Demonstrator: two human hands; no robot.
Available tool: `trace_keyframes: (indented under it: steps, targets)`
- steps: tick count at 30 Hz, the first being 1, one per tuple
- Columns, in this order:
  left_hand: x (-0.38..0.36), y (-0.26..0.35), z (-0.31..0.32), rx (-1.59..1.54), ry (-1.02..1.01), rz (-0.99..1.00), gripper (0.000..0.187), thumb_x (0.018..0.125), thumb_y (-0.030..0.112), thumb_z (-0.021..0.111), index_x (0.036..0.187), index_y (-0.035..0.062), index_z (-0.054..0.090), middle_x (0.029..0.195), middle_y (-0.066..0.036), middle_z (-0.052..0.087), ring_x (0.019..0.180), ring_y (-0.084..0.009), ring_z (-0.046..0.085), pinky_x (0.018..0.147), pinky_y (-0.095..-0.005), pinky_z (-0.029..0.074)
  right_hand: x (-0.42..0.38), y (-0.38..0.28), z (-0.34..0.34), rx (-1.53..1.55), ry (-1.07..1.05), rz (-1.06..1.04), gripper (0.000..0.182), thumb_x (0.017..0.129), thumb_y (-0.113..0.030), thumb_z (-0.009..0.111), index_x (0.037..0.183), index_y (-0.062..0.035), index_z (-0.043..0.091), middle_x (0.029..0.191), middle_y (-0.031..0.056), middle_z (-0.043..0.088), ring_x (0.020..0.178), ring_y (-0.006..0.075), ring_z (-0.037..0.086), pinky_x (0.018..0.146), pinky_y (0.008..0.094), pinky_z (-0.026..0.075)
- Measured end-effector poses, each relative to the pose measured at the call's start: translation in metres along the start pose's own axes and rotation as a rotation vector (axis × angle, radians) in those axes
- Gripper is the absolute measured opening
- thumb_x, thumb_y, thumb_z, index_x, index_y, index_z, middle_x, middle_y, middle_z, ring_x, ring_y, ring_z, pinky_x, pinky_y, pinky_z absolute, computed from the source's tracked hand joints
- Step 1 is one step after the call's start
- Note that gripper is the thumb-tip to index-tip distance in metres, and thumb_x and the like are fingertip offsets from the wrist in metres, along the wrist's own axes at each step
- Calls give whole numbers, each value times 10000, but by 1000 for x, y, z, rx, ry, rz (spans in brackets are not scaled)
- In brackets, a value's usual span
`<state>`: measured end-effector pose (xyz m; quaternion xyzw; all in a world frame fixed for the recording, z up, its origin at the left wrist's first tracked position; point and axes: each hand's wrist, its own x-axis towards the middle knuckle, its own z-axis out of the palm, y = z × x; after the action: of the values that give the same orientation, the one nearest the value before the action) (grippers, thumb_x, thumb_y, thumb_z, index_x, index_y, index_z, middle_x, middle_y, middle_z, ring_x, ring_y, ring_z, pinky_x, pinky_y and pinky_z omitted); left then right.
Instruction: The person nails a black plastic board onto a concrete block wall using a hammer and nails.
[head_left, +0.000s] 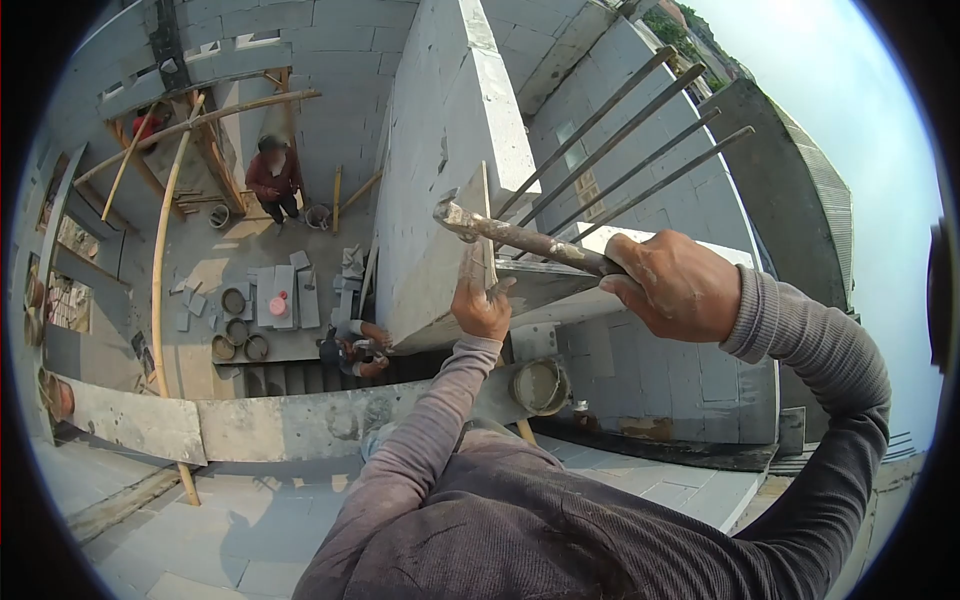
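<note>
Hammer of dirty brown metal (pixel 530 240) fills the tightly curled right hand (pixel 688 288), elbow bent. Nearby, the left hand (pixel 482 306) pinches a thin, pale, upright board (pixel 482 192). Beyond them are grey block walls (pixel 340 60) and dusty floor (pixel 325 238).

Hammer (pixel 535 243): worn metal, blotched with pale matt residue | right sleeve (pixel 800 325): matt cloth, ribbed at cuff | upper garment (pixel 560 520): dark corded cloth, matt | projecting rods (pixel 612 147): dark, rough metal | block wall (pixel 440 150): pale masonry, matt, chipped | long pole (pixel 158 290): bamboo-like wood, smooth | walkway board (pixel 290 430): stained, scuffed, material indeterminate
</note>
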<state>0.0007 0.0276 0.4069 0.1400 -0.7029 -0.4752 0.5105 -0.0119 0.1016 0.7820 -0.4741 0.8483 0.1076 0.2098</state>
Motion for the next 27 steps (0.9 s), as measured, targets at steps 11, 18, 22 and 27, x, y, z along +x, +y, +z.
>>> trace_keyframes:
  steps: [11,18,22,27]
  targets:
    - [-5,6,5,29,14,-109,699,887,295,778,1441,-25,497,1399,-257,587,1286,-453,576,1039,-491,510,28,-32,-28,6,60,-120,206,988,-171,645,986,27,590,628,150,663,564,292,702,499,367,574]
    - [-12,0,5,44,-20,-126,686,937,380,720,1446,-16,485,1397,-257,584,1246,-464,593,1015,-490,519,34,-13,-20,-34,-129,-57,205,986,-151,646,996,41,574,578,162,615,494,309,650,469,422,516]
    - [-3,2,5,4,20,-60,699,968,465,656,1451,-10,482,1400,-261,579,1241,-468,594,1009,-490,520,35,-42,-45,90,100,-137,208,978,-136,655,1001,55,577,577,168,615,485,308,647,459,401,517]
    - [-8,-1,4,21,18,-74,701,966,476,654,1448,-6,488,1394,-264,581,1233,-468,600,1001,-492,525,35,-33,-34,-5,-11,-145,226,992,-152,637,1013,66,582,593,161,634,506,300,666,463,366,541]
